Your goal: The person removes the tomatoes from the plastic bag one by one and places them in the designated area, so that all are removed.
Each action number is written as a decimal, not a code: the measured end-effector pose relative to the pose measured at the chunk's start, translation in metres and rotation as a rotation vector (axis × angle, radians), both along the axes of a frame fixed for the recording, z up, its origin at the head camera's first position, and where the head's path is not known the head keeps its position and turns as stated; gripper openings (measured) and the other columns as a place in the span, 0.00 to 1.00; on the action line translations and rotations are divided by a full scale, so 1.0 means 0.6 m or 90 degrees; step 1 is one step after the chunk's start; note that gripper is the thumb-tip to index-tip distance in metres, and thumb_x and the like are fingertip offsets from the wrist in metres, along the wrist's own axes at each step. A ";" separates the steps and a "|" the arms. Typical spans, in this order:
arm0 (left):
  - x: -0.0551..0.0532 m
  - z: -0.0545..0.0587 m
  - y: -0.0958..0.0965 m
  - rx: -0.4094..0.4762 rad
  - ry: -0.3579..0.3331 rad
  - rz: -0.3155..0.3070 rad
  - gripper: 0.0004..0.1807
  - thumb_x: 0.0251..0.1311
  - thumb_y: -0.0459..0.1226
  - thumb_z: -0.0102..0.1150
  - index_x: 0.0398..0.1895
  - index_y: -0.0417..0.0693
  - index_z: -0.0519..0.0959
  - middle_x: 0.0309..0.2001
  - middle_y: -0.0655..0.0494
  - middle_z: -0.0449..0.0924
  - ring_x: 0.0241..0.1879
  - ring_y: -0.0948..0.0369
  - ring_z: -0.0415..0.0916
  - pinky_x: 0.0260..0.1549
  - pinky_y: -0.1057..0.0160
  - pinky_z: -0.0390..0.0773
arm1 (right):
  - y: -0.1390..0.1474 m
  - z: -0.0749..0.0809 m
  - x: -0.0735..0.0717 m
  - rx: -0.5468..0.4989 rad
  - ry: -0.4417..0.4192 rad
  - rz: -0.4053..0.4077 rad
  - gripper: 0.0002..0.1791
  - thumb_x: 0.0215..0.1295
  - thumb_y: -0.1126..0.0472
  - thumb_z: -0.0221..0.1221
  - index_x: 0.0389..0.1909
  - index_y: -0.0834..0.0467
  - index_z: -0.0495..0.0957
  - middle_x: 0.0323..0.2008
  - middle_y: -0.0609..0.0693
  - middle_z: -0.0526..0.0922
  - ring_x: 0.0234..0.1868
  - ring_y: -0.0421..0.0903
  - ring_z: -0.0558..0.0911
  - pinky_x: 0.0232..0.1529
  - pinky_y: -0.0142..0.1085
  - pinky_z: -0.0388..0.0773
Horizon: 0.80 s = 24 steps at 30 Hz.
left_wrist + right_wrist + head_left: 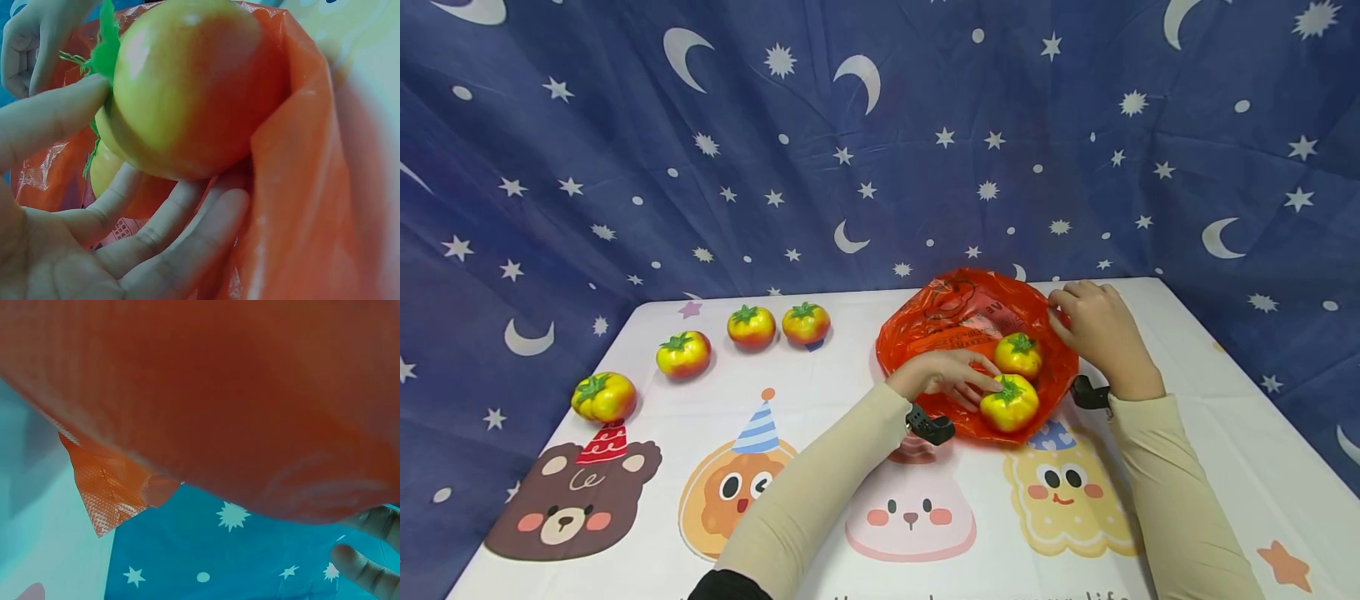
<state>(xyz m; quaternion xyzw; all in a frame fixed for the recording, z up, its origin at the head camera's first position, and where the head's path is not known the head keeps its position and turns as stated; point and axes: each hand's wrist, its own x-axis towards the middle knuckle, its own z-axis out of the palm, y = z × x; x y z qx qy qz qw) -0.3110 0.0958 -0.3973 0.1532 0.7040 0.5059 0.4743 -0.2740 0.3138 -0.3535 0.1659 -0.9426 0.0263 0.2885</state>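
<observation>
A red plastic bag point(917, 321) lies spread wide on the table, its mouth facing up. My left hand point(946, 375) reaches over its near side and holds a yellow-red tomato point(1011, 404). In the left wrist view the thumb touches that tomato's point(194, 87) green leaves, while the other fingers point(169, 219) curve beneath it. Just behind sits a second tomato point(1018, 357) inside the bag. On the bag's right rim, my right hand point(1093, 329) pinches the plastic. The right wrist view is mostly filled by the bag point(206, 394), with some fingertips point(359, 565) at its edge.
Several more tomatoes stand left on the table: one tomato point(604, 397) near the left edge, another tomato point(684, 355) behind it, then a tomato point(751, 327) and a tomato point(806, 323) farther back. A blue star-patterned curtain point(895, 142) hangs behind the white printed tablecloth point(820, 379).
</observation>
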 end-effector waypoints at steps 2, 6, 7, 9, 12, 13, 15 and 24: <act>0.001 0.000 0.000 0.002 -0.001 0.000 0.19 0.61 0.36 0.58 0.55 0.41 0.70 0.44 0.53 0.74 0.40 0.55 0.76 0.51 0.53 0.79 | -0.001 0.000 0.000 0.003 0.003 0.001 0.10 0.49 0.66 0.67 0.33 0.66 0.82 0.32 0.63 0.84 0.38 0.59 0.79 0.46 0.56 0.77; 0.000 -0.002 0.001 0.003 -0.003 0.004 0.20 0.61 0.36 0.58 0.56 0.41 0.70 0.45 0.52 0.74 0.40 0.55 0.76 0.51 0.53 0.79 | -0.003 0.001 0.001 0.010 0.006 0.002 0.10 0.48 0.66 0.68 0.33 0.65 0.82 0.32 0.62 0.83 0.37 0.59 0.79 0.46 0.56 0.77; 0.000 -0.003 0.002 0.002 -0.003 0.005 0.20 0.61 0.36 0.58 0.56 0.41 0.70 0.45 0.52 0.74 0.40 0.54 0.76 0.51 0.53 0.80 | -0.003 0.001 0.001 0.012 0.007 0.002 0.11 0.48 0.66 0.68 0.33 0.65 0.82 0.32 0.62 0.83 0.37 0.59 0.79 0.46 0.56 0.77; 0.000 -0.003 0.002 0.000 -0.004 0.007 0.21 0.61 0.36 0.58 0.56 0.41 0.70 0.46 0.51 0.74 0.41 0.54 0.76 0.50 0.53 0.80 | -0.003 0.002 0.001 0.013 0.005 0.002 0.11 0.48 0.66 0.68 0.33 0.65 0.82 0.32 0.62 0.83 0.37 0.59 0.79 0.46 0.56 0.77; -0.001 -0.004 0.004 -0.005 -0.003 0.008 0.21 0.61 0.36 0.59 0.56 0.40 0.71 0.46 0.51 0.75 0.40 0.54 0.77 0.48 0.54 0.81 | -0.004 0.002 0.000 0.013 0.001 0.001 0.11 0.48 0.66 0.68 0.34 0.65 0.82 0.31 0.62 0.83 0.37 0.59 0.79 0.46 0.56 0.77; 0.000 -0.003 0.004 -0.006 -0.001 0.007 0.21 0.61 0.36 0.58 0.56 0.40 0.71 0.46 0.51 0.75 0.40 0.54 0.77 0.47 0.55 0.82 | -0.004 0.002 0.000 0.013 -0.001 0.000 0.11 0.48 0.66 0.68 0.34 0.65 0.82 0.31 0.62 0.83 0.37 0.58 0.79 0.46 0.56 0.77; 0.000 -0.002 0.004 -0.006 0.000 0.004 0.21 0.61 0.36 0.58 0.57 0.39 0.71 0.46 0.51 0.75 0.39 0.55 0.77 0.47 0.55 0.82 | -0.004 0.001 0.000 0.013 -0.005 -0.002 0.11 0.48 0.66 0.68 0.34 0.64 0.82 0.32 0.62 0.83 0.37 0.58 0.79 0.46 0.56 0.77; 0.000 -0.004 0.004 -0.017 0.012 -0.004 0.24 0.62 0.37 0.56 0.60 0.37 0.69 0.51 0.48 0.76 0.39 0.56 0.76 0.49 0.55 0.81 | -0.003 0.000 0.000 0.007 -0.001 0.002 0.11 0.48 0.66 0.68 0.34 0.65 0.82 0.32 0.62 0.83 0.38 0.59 0.79 0.47 0.57 0.77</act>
